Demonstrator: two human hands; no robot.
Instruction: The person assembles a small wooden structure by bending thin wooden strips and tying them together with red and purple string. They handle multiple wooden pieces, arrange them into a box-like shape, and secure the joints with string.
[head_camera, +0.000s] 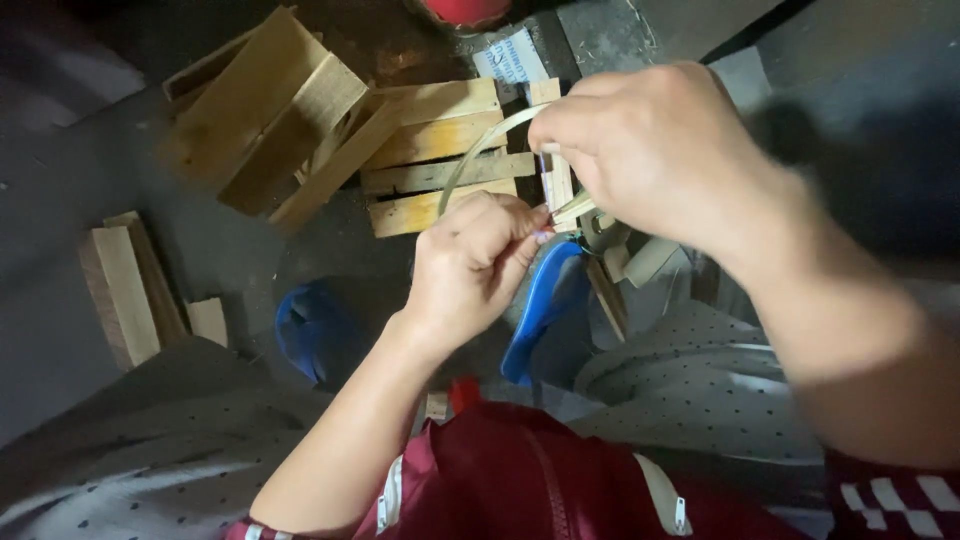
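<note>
Far left: loose wood blocks (125, 290) lying untouched; upper left, more stacked slats (300, 130). Centre: left hand (475, 265) pinched shut on a thin bent strip (480, 150), arched but not closed. Upper right: right hand (650, 150) clenched on its other end.

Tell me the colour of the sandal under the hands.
Blue. The sandal shows in the head view, just below the left hand and right hand.
</note>
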